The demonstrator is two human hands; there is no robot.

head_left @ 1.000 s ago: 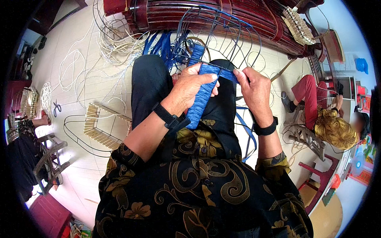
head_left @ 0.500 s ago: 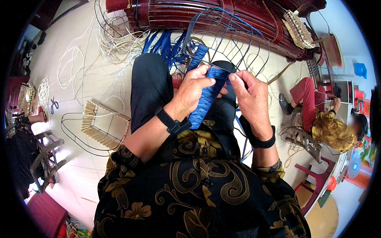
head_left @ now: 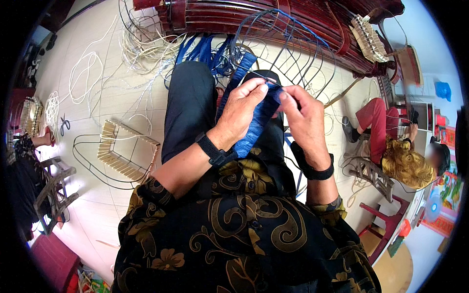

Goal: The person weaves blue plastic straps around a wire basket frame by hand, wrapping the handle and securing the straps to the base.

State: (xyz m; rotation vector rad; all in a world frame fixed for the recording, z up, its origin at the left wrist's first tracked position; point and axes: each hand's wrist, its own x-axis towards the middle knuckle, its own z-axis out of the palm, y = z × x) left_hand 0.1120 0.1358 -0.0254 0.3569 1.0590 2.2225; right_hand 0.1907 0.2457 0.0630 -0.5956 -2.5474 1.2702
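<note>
A blue wrapped band on a dark wire frame lies over my lap, slanting up between my knees. My left hand is closed on its upper edge, with thumb and index finger pinching near the wire rim. Beside it, my right hand pinches something at the band's right corner; it looks like a blue strand, though the fingers cover most of it. A second blue-wrapped side rises behind my left hand. Loose blue strips hang beyond my left knee.
A dark red wooden bench stands ahead. Tangled pale cord, scissors and a part-wrapped wire frame lie on the floor to the left. A co-worker sits at right; another person's dark clothing shows at left.
My left thumb and fingers have shifted up to the band's top edge. My right hand has drawn slightly left and closer to it. The band and frame have tilted a little.
</note>
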